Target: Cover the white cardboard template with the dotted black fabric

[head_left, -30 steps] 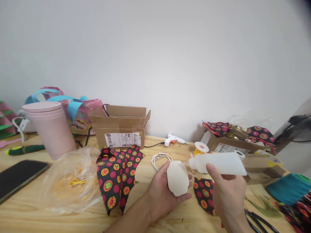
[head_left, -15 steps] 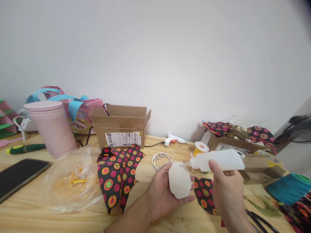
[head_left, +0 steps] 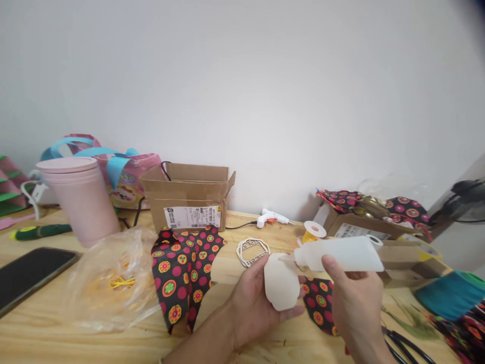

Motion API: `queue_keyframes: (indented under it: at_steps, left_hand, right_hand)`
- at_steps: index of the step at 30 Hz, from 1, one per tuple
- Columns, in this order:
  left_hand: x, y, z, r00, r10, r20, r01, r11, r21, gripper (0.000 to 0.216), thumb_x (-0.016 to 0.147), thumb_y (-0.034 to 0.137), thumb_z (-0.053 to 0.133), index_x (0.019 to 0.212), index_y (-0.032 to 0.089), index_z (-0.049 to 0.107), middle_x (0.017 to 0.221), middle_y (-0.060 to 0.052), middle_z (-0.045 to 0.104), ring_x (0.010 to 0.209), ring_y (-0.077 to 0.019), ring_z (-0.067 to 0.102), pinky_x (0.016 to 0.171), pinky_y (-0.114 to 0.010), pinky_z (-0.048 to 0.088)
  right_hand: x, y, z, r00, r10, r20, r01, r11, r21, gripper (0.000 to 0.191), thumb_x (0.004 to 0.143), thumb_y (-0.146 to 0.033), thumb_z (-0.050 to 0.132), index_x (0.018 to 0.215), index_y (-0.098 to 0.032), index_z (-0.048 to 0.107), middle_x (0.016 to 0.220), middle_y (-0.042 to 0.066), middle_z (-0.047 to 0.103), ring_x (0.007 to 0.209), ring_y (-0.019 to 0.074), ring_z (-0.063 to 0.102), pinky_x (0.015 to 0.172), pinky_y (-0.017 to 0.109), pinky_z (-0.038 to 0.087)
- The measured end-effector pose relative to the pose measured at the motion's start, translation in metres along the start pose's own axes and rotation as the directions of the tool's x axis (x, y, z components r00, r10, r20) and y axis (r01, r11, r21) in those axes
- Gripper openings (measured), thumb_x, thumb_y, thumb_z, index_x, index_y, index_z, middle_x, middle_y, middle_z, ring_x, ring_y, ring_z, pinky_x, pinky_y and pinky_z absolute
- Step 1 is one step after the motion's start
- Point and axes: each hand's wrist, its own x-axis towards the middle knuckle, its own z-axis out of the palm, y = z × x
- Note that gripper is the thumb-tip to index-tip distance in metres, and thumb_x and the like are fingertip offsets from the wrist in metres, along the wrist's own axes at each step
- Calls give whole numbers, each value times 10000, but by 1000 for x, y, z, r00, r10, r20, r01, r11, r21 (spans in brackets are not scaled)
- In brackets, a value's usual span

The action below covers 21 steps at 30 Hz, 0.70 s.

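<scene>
My left hand (head_left: 253, 303) holds a pale, flat cut-out shape (head_left: 281, 281) upright over the wooden table (head_left: 45, 333). My right hand (head_left: 354, 298) grips a white squeeze bottle (head_left: 341, 254) lying sideways, its nozzle touching the cut-out's upper right edge. Under my hands lies a piece of black flowered fabric (head_left: 318, 303). A thin wooden frame cut-out (head_left: 252, 250) lies on the table just behind the left hand.
A larger flowered fabric (head_left: 182, 273), a clear plastic bag (head_left: 113, 278), a dark phone (head_left: 30, 273), a pink cup (head_left: 81, 199), a cardboard box (head_left: 189, 199), a glue gun (head_left: 271, 218), a yellow ribbon spool (head_left: 312, 232), another box of fabric (head_left: 371, 217) and scissors (head_left: 405, 344) lie around.
The cut-out in my left hand has shifted slightly right and down. The bottle nozzle stays at its upper edge; both hands barely moved.
</scene>
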Motion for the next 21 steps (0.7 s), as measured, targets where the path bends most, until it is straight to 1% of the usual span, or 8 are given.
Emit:
queue_keyframes:
  at_steps: [7, 13, 16, 18, 21]
  left_hand:
    - [1, 0, -1, 1000, 2, -17, -1, 1000, 26, 544, 783, 476, 390, 1168, 97, 462, 972, -159, 601, 888, -271, 559, 775, -392, 378]
    - [1, 0, 0, 1000, -11, 7, 11, 1000, 6, 555, 784, 477, 384, 1167, 84, 462, 925, -143, 611, 906, -281, 552, 777, -388, 372]
    - [1, 0, 1, 1000, -22, 14, 22, 1000, 8, 557, 787, 475, 376, 1171, 80, 458, 915, -142, 617, 913, -285, 552, 772, -382, 375]
    - [0, 1, 1, 999, -26, 27, 26, 1000, 11, 568, 788, 478, 365, 1175, 71, 455, 925, -148, 617, 907, -283, 556, 769, -378, 378]
    - [0, 1, 2, 999, -19, 42, 18, 1000, 21, 579, 788, 486, 353, 1172, 65, 457, 957, -162, 611, 874, -270, 571, 766, -379, 386]
  right_hand:
    - [-1, -3, 2, 1000, -12, -4, 12, 1000, -28, 281, 578, -225, 707, 824, -107, 643, 716, 66, 693, 697, 213, 637, 674, 325, 482]
    - [-2, -2, 1, 1000, -13, -17, 13, 1000, -21, 280, 561, -219, 715, 809, -110, 644, 702, 57, 692, 680, 206, 636, 663, 317, 482]
    - [-2, -1, 1, 1000, 4, -24, -5, 1000, -11, 330, 559, -201, 710, 868, -112, 635, 731, 55, 692, 691, 201, 630, 703, 328, 470]
    - [0, 1, 3, 997, 45, -58, -43, 999, 32, 374, 573, -213, 704, 925, -125, 616, 769, 46, 689, 722, 191, 625, 737, 322, 459]
    - [5, 2, 6, 985, 154, -73, -137, 972, 193, 389, 635, -305, 663, 980, -141, 588, 799, 33, 680, 763, 172, 614, 758, 292, 454]
